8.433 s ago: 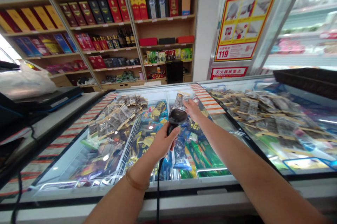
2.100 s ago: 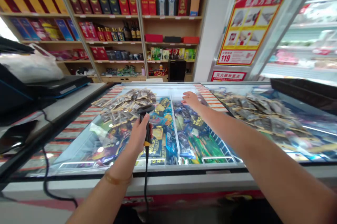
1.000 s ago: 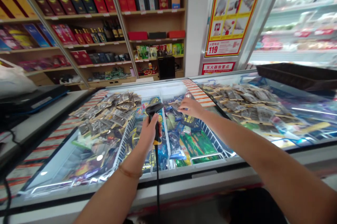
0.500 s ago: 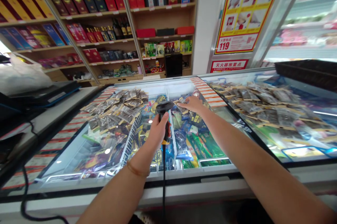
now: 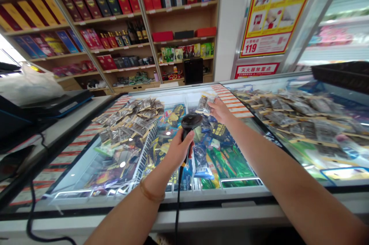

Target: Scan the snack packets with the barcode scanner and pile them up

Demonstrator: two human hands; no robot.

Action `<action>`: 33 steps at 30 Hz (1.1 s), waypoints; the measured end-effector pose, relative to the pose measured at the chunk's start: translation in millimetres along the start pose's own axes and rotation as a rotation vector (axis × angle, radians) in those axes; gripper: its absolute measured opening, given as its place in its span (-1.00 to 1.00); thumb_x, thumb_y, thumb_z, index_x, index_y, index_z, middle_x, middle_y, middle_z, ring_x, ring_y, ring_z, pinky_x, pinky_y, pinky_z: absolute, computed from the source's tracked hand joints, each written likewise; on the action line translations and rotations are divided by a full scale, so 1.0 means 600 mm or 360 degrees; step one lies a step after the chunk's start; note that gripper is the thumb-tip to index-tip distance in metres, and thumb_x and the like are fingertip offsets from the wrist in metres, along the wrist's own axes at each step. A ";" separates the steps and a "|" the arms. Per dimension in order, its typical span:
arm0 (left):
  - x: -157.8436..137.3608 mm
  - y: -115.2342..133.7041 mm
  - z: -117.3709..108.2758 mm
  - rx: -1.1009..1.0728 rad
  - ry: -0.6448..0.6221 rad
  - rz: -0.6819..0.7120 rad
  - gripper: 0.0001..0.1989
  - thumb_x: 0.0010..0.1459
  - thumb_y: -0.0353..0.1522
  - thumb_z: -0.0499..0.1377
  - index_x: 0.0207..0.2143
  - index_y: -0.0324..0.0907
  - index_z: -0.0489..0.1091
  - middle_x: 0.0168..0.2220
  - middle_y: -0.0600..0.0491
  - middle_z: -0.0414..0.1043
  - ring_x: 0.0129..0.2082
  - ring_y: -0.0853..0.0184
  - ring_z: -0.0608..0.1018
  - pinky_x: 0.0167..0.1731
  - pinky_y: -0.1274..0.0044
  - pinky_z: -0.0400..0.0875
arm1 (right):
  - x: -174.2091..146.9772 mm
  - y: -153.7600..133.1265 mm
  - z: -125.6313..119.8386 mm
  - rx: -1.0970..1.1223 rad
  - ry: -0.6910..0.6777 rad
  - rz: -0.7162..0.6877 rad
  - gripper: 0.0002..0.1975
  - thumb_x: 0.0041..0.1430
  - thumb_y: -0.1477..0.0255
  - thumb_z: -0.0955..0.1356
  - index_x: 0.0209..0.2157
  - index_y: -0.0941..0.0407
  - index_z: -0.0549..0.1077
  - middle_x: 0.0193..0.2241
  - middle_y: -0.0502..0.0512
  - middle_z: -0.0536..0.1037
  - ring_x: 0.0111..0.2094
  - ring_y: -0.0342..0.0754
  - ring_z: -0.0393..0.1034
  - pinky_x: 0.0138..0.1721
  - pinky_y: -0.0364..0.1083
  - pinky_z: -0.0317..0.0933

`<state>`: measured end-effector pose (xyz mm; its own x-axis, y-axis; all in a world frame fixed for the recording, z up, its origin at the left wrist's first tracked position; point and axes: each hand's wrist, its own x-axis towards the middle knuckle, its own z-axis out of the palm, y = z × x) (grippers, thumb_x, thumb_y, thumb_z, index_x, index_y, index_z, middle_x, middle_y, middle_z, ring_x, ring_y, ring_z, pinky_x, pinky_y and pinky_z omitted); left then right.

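A chest freezer (image 5: 201, 209) holds blue and green packages (image 5: 227, 160) in wire baskets (image 5: 145, 151). The left hand (image 5: 179, 149) grips one barcode scanner (image 5: 191, 121); the right hand (image 5: 221, 111) pinches one clear packet (image 5: 203, 104).

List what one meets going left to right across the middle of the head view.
White bag, left packet pile, scanner, held packet, right hand, right packet pile.
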<state>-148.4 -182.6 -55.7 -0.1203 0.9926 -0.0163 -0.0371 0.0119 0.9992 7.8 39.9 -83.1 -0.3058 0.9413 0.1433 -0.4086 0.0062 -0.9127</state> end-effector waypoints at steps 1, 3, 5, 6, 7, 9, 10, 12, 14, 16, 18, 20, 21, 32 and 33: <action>0.000 -0.001 0.000 0.0011 -0.0008 0.0012 -0.46 -0.01 0.12 0.31 -0.30 -0.10 0.28 -0.57 0.21 0.36 -0.73 0.48 0.34 -0.72 0.60 0.23 | -0.001 0.001 0.003 0.0007 0.0018 0.0019 -0.58 -0.06 0.32 0.55 -0.18 0.04 0.40 -0.28 0.01 0.65 -0.21 0.01 0.59 -0.08 0.06 0.47; -0.002 -0.001 0.000 0.0026 -0.0015 0.0032 -0.48 0.00 0.10 0.32 -0.30 -0.10 0.30 -0.57 0.20 0.36 -0.74 0.47 0.33 -0.73 0.59 0.23 | -0.004 0.003 0.011 0.0004 0.0038 0.0047 -0.58 -0.04 0.33 0.55 -0.17 0.03 0.37 -0.29 -0.02 0.65 -0.25 -0.02 0.60 -0.11 0.05 0.48; -0.003 0.000 0.000 0.0029 -0.0028 0.0041 -0.49 -0.01 0.08 0.33 -0.30 -0.11 0.32 -0.58 0.18 0.36 -0.74 0.46 0.33 -0.73 0.58 0.22 | -0.007 0.003 0.019 -0.0013 0.0050 0.0047 -0.58 -0.02 0.34 0.54 -0.15 0.04 0.37 -0.30 -0.02 0.63 -0.28 -0.04 0.60 -0.13 0.04 0.48; -0.004 0.000 0.000 0.0029 -0.0039 0.0041 -0.50 -0.01 0.08 0.34 -0.31 -0.11 0.32 -0.58 0.17 0.37 -0.74 0.46 0.33 -0.73 0.57 0.22 | -0.008 0.003 0.022 -0.0020 0.0056 0.0037 -0.58 -0.01 0.35 0.54 -0.14 0.04 0.37 -0.31 -0.02 0.63 -0.28 -0.04 0.59 -0.13 0.04 0.48; -0.004 -0.001 0.000 0.0032 -0.0054 0.0042 -0.50 -0.01 0.07 0.34 -0.31 -0.11 0.32 -0.58 0.17 0.37 -0.74 0.46 0.34 -0.73 0.57 0.22 | -0.009 0.003 0.025 -0.0027 0.0059 0.0024 -0.58 -0.01 0.34 0.54 -0.14 0.05 0.37 -0.31 -0.02 0.63 -0.28 -0.04 0.59 -0.13 0.04 0.48; -0.003 -0.003 -0.001 0.0040 -0.0085 0.0060 -0.52 0.01 0.06 0.33 -0.33 -0.12 0.32 -0.56 0.16 0.37 -0.73 0.46 0.34 -0.73 0.58 0.22 | -0.011 0.003 0.028 -0.0051 0.0065 -0.0005 -0.58 0.00 0.33 0.53 -0.13 0.05 0.37 -0.30 -0.01 0.62 -0.26 -0.02 0.59 -0.13 0.05 0.49; -0.002 -0.005 -0.002 0.0046 -0.0100 0.0075 -0.52 0.03 0.06 0.32 -0.33 -0.12 0.31 -0.55 0.16 0.37 -0.73 0.46 0.34 -0.73 0.58 0.22 | -0.012 0.002 0.029 -0.0066 0.0068 -0.0016 -0.57 0.00 0.31 0.53 -0.13 0.05 0.37 -0.30 0.00 0.62 -0.24 -0.01 0.60 -0.12 0.06 0.49; -0.001 -0.007 -0.003 0.0063 -0.0130 0.0107 -0.52 0.05 0.07 0.30 -0.33 -0.12 0.30 -0.55 0.17 0.36 -0.73 0.47 0.34 -0.73 0.58 0.21 | -0.012 0.002 0.028 -0.0097 0.0078 -0.0038 -0.56 0.00 0.28 0.53 -0.13 0.05 0.36 -0.28 0.02 0.63 -0.21 0.02 0.60 -0.10 0.08 0.48; -0.001 -0.006 -0.003 0.0091 -0.0141 0.0117 -0.52 0.06 0.08 0.29 -0.34 -0.12 0.29 -0.55 0.17 0.35 -0.73 0.47 0.33 -0.73 0.58 0.21 | -0.011 0.002 0.027 -0.0125 0.0088 -0.0058 -0.55 0.00 0.25 0.53 -0.12 0.04 0.35 -0.29 0.02 0.62 -0.20 0.03 0.60 -0.10 0.09 0.48; -0.002 -0.004 -0.003 0.0123 -0.0142 0.0104 -0.51 0.05 0.09 0.28 -0.35 -0.12 0.28 -0.57 0.18 0.34 -0.75 0.47 0.33 -0.73 0.57 0.21 | -0.010 0.002 0.027 -0.0139 0.0095 -0.0064 -0.54 -0.01 0.24 0.53 -0.13 0.04 0.34 -0.30 0.01 0.62 -0.20 0.04 0.60 -0.10 0.10 0.48; -0.004 0.001 -0.002 0.0145 -0.0143 0.0089 -0.51 0.05 0.09 0.28 -0.36 -0.12 0.28 -0.59 0.18 0.33 -0.76 0.46 0.33 -0.73 0.56 0.21 | -0.009 0.003 0.027 -0.0139 0.0115 -0.0065 -0.54 -0.02 0.24 0.53 -0.14 0.04 0.34 -0.32 0.00 0.61 -0.22 0.03 0.60 -0.11 0.09 0.48; -0.006 0.004 0.000 0.0152 -0.0147 0.0086 -0.51 0.05 0.09 0.28 -0.36 -0.12 0.28 -0.60 0.18 0.33 -0.76 0.46 0.32 -0.73 0.56 0.21 | -0.009 0.003 0.028 -0.0134 0.0130 -0.0069 -0.54 -0.04 0.25 0.53 -0.14 0.04 0.34 -0.33 -0.01 0.61 -0.23 0.02 0.59 -0.12 0.08 0.48; -0.006 0.005 0.000 0.0151 -0.0148 0.0085 -0.51 0.04 0.09 0.28 -0.36 -0.12 0.28 -0.60 0.18 0.33 -0.76 0.46 0.32 -0.74 0.56 0.21 | -0.009 0.003 0.028 -0.0134 0.0129 -0.0073 -0.53 -0.04 0.25 0.53 -0.14 0.04 0.34 -0.33 -0.01 0.61 -0.23 0.02 0.59 -0.12 0.08 0.48; -0.002 -0.008 -0.001 0.0077 -0.0127 0.0088 -0.53 0.04 0.05 0.32 -0.32 -0.11 0.31 -0.58 0.19 0.34 -0.75 0.47 0.31 -0.74 0.58 0.20 | -0.001 0.020 0.007 -0.0689 0.0173 -0.0226 -0.55 0.06 0.10 0.43 -0.11 0.05 0.34 -0.22 0.10 0.60 -0.24 0.06 0.55 -0.30 0.00 0.46; -0.002 -0.008 0.001 0.0067 -0.0105 0.0085 -0.53 0.03 0.05 0.32 -0.32 -0.11 0.31 -0.59 0.19 0.34 -0.76 0.47 0.31 -0.74 0.58 0.20 | 0.000 0.022 0.001 -0.0887 0.0209 -0.0288 -0.56 0.11 0.09 0.39 -0.10 0.07 0.35 -0.23 0.12 0.59 -0.26 0.06 0.54 -0.34 -0.02 0.44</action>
<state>-147.5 -183.9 -60.3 -0.0555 0.9977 0.0378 0.0096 -0.0373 0.9993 1.6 39.9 -95.0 -0.1503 0.9424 0.2988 0.0791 0.3127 -0.9465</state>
